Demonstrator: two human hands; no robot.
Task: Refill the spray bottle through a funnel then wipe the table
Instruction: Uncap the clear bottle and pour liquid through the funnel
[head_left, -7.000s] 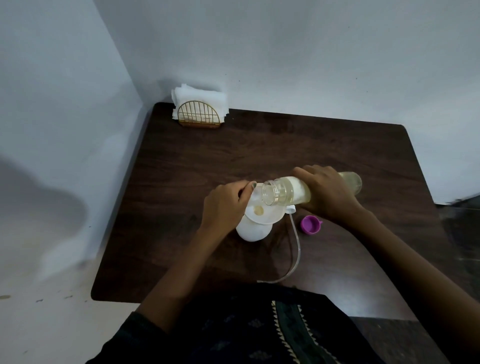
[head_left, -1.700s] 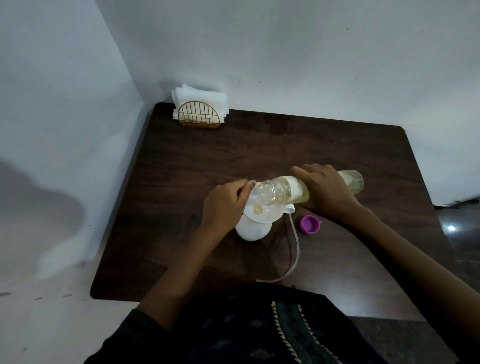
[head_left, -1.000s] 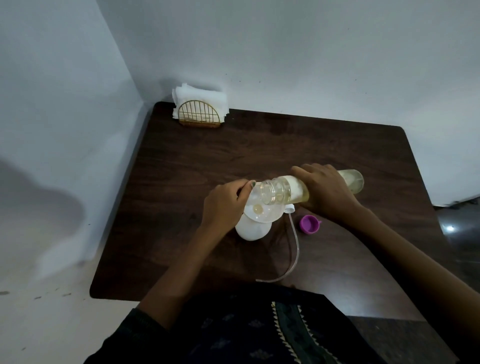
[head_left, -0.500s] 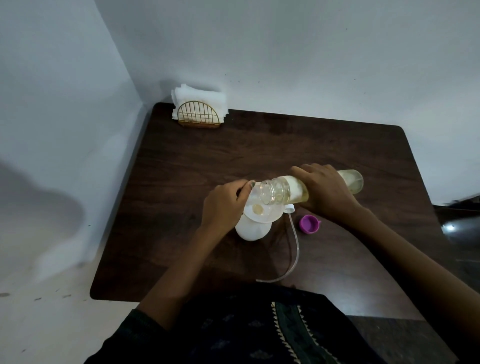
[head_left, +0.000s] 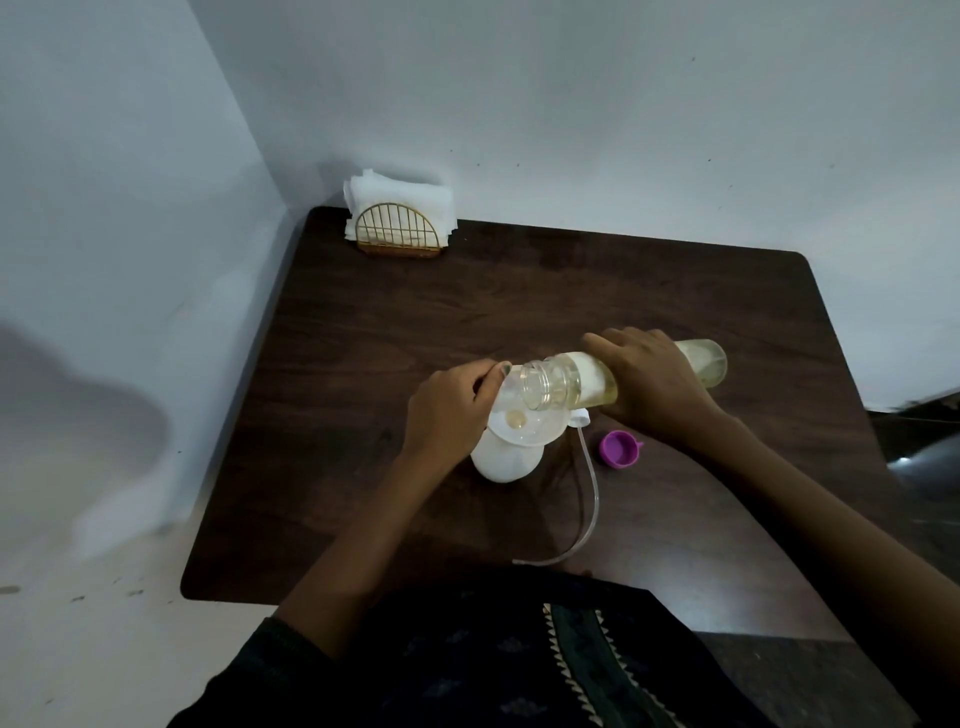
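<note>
Spray bottle (head_left: 503, 460): a white, rounded body is seen from above, standing upright on the table near its middle, towards the front edge; most of its top is covered by the funnel
Funnel (head_left: 524, 423): a translucent white cone is seated in the spray bottle's mouth; a small pool of yellowish liquid is visible at its centre hole
Refill bottle (head_left: 597, 383): a clear plastic bottle with pale yellow liquid and a white label band is held almost level, its open mouth over the funnel's far rim and its base pointing right
Left hand (head_left: 451, 410): the fingers are curled and pinched on the funnel's left rim, thumb and fingertips together at the edge; the forearm runs down towards the body
Right hand (head_left: 652, 387): it is wrapped over the middle of the refill bottle from above, fingers spread across the label and closed on it; the wrist is bent and the forearm extends to the lower right
Dip tube (head_left: 589, 499): a thin clear tube is laid on the table in a curve, from a white fitting just right of the funnel down to the front edge
Purple cap (head_left: 619, 450): it lies open side up on the table, just right of the tube and below the right wrist
Table (head_left: 519, 296): a dark wood-grain top with rounded corners, set into a white wall corner
Napkin holder (head_left: 399, 231): a gold wire arch with white napkins is placed at the far left corner, well apart from the bottles
</note>
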